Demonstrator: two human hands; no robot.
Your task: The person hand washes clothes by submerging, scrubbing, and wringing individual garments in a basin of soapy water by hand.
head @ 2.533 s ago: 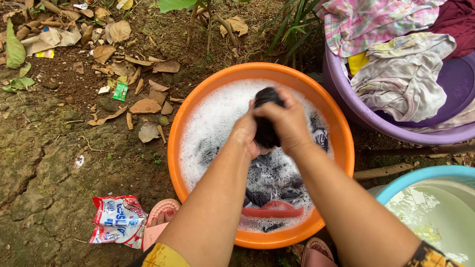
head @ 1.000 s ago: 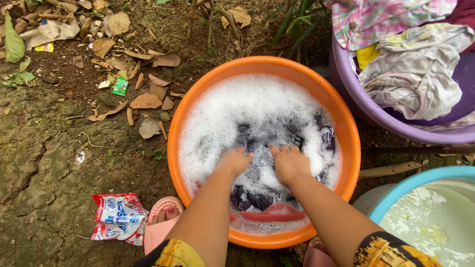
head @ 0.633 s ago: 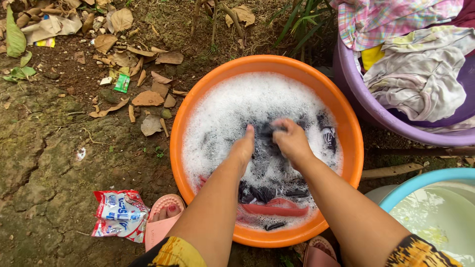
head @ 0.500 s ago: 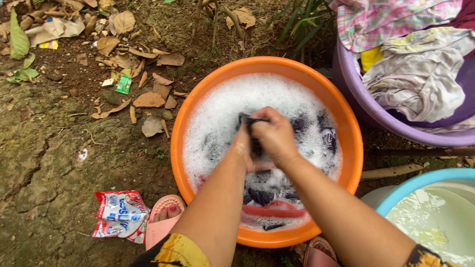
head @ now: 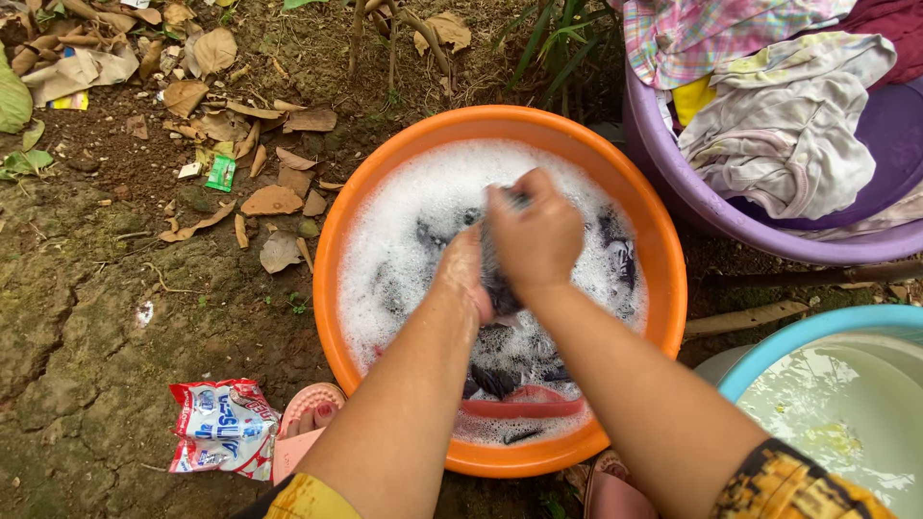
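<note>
Right now my right hand [head: 535,234] is clenched over a dark cloth [head: 494,279], and my left hand [head: 465,274] presses its palm against the same cloth from the left, so the wad sits squeezed between them just above the suds. Its long axis runs near to far, with the far end poking out past my right knuckles and the near end trailing down into the foam. Both hands are on it, the right on top and a bit farther out. More dark laundry lies under the foam in the orange basin [head: 385,163], and I cannot tell where one piece ends and the next begins. A red strip [head: 524,404] shows at the near rim. To the right a purple tub [head: 692,207] holds dry clothes [head: 779,135], cut off by the frame. A blue basin [head: 817,332] sits near right, a packet [head: 219,426] near left by my sandal [head: 306,423].
</note>
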